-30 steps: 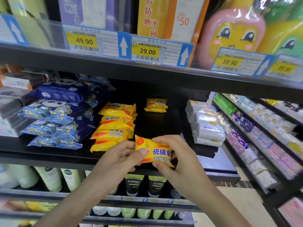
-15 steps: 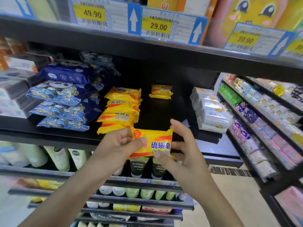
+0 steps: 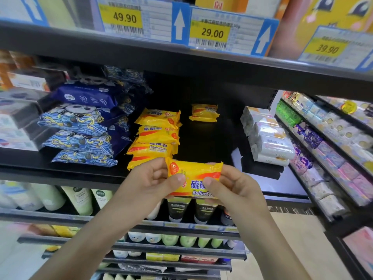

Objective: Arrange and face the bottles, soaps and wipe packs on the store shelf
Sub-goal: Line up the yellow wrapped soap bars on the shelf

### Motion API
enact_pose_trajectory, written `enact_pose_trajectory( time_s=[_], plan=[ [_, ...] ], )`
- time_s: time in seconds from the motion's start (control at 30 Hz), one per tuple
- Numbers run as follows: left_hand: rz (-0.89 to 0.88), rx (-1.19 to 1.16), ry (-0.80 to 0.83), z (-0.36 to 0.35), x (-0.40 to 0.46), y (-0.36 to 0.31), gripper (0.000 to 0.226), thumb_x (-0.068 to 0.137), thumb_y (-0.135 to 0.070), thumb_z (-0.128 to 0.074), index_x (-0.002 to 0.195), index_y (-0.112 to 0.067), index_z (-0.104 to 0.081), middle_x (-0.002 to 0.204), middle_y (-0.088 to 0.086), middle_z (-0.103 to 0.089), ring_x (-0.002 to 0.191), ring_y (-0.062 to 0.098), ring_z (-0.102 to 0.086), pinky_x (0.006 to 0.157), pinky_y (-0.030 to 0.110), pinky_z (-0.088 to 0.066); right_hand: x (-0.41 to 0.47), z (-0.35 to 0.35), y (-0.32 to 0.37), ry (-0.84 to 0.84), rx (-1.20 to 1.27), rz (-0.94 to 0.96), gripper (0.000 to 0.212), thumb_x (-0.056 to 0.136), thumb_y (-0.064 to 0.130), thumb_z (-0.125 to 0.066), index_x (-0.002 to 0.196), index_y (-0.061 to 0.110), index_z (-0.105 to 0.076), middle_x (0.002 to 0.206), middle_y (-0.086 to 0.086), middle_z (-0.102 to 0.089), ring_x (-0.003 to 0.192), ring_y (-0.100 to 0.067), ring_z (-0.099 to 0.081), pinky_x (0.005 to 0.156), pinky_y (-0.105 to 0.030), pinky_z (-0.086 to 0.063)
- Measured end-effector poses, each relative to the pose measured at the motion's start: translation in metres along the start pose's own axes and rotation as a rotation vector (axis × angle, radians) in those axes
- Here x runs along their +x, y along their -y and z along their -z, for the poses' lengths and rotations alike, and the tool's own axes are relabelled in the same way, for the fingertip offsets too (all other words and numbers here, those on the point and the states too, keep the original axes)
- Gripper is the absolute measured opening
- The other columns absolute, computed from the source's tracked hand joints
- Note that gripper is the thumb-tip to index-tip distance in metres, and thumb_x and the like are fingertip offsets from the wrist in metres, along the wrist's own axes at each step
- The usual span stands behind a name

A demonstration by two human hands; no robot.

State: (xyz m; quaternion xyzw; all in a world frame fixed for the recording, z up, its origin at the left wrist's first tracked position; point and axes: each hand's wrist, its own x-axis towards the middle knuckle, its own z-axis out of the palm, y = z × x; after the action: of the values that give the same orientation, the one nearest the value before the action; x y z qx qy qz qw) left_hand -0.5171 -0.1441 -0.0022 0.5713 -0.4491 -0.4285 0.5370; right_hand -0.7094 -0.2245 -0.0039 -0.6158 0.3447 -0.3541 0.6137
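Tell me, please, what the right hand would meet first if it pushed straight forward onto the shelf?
Probably bare black shelf; the right hand, holding the yellow soap, points between the soap stack and white packs. Depth is unclear.

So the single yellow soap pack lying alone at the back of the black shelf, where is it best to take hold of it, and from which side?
Grip the lone yellow plastic-wrapped soap pack across its two short crimped ends, reaching straight in from the front. It lies flat with its long side toward the aisle, and the bare black shelf in front leaves room, between the yellow soap stack and the white packs.
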Motion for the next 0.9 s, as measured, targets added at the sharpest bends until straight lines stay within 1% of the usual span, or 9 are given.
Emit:
enact_pose_trajectory(
  time_s=[0.1,0.2,0.37,0.43,0.53,0.63,0.7,0.77,0.9],
  plan=[
    [0.032,0.002,0.029,0.004,0.002,-0.003,0.039,0.085,-0.040,-0.066,0.117,-0.019,-0.069,0.112,0.000,-0.078,0.106,0.014,-0.074,0.093,0.035,-0.060,0.002,-0.002,0.004,-0.044,0.011,0.044,0.023,0.091,0.008,-0.072,0.113,0.018,-0.072,0.102,-0.003,-0.079,0.097,-0.022,-0.076,0.084,-0.035,-0.063],
    [0.114,-0.051,-0.041,0.010,0.007,-0.005,0.050,0.080,-0.056,-0.060,0.112,-0.019,-0.072,0.108,0.004,-0.078,0.097,0.021,-0.077,0.090,0.043,-0.061,0.003,-0.002,0.006,-0.085,0.000,0.125,0.027,0.088,-0.001,-0.072,0.108,0.017,-0.073,0.100,-0.002,-0.078,0.095,-0.016,-0.074,0.077,-0.027,-0.060],
    [0.307,-0.103,-0.026,0.016,0.016,-0.009,0.090,0.064,-0.085,-0.062,0.120,-0.015,-0.066,0.095,0.013,-0.079,0.081,0.028,-0.077,0.063,0.035,-0.060,0.005,-0.005,0.008,-0.062,-0.091,0.299,0.030,0.084,0.008,-0.078,0.099,0.034,-0.074,0.100,0.001,-0.073,0.092,-0.016,-0.070,0.074,-0.023,-0.054],
    [0.372,-0.197,-0.015,0.017,0.019,-0.012,0.090,0.073,-0.086,-0.056,0.122,-0.011,-0.067,0.096,0.017,-0.077,0.078,0.030,-0.075,0.059,0.035,-0.058,0.005,-0.006,0.006,-0.076,-0.135,0.356,0.036,0.087,0.001,-0.078,0.101,0.034,-0.073,0.099,0.001,-0.072,0.093,-0.019,-0.069,0.078,-0.023,-0.054],
    [0.434,-0.312,0.027,0.019,0.017,-0.014,0.083,0.079,-0.076,-0.052,0.124,-0.008,-0.068,0.095,0.019,-0.074,0.077,0.029,-0.072,0.058,0.035,-0.057,0.004,-0.006,0.004,-0.065,-0.210,0.394,0.041,0.085,-0.004,-0.075,0.103,0.034,-0.073,0.106,0.001,-0.073,0.102,-0.022,-0.069,0.084,-0.024,-0.056],
    [0.485,-0.342,0.053,0.019,0.022,-0.016,0.082,0.074,-0.072,-0.071,0.130,-0.013,-0.065,0.096,0.018,-0.075,0.077,0.028,-0.074,0.056,0.034,-0.057,0.003,-0.006,0.002,-0.019,-0.240,0.426,0.047,0.083,-0.009,-0.076,0.103,0.034,-0.074,0.115,0.002,-0.072,0.113,-0.021,-0.067,0.085,-0.024,-0.057],
    [0.541,-0.352,0.034,0.016,0.029,-0.020,0.081,0.062,-0.058,-0.084,0.124,-0.008,-0.067,0.090,0.020,-0.076,0.065,0.027,-0.074,0.049,0.033,-0.057,0.003,-0.006,-0.002,0.009,-0.258,0.476,0.050,0.082,-0.013,-0.075,0.104,0.032,-0.073,0.118,0.003,-0.072,0.120,-0.021,-0.064,0.093,-0.028,-0.055],
    [0.556,-0.361,0.007,0.013,0.034,-0.021,0.062,0.070,-0.041,-0.084,0.117,-0.005,-0.067,0.085,0.021,-0.074,0.053,0.026,-0.072,0.042,0.033,-0.056,0.005,-0.007,-0.007,0.025,-0.298,0.517,0.046,0.081,-0.007,-0.076,0.106,0.032,-0.073,0.120,0.005,-0.071,0.127,-0.023,-0.060,0.100,-0.037,-0.054],
    [0.480,-0.325,0.025,0.012,0.023,-0.012,0.044,0.059,-0.034,-0.082,0.097,-0.011,-0.078,0.083,0.013,-0.076,0.061,0.020,-0.072,0.051,0.028,-0.059,0.006,-0.006,-0.014,0.023,-0.369,0.521,0.045,0.079,-0.002,-0.078,0.107,0.033,-0.074,0.122,0.010,-0.071,0.131,-0.024,-0.056,0.103,-0.048,-0.051]
  ],
)
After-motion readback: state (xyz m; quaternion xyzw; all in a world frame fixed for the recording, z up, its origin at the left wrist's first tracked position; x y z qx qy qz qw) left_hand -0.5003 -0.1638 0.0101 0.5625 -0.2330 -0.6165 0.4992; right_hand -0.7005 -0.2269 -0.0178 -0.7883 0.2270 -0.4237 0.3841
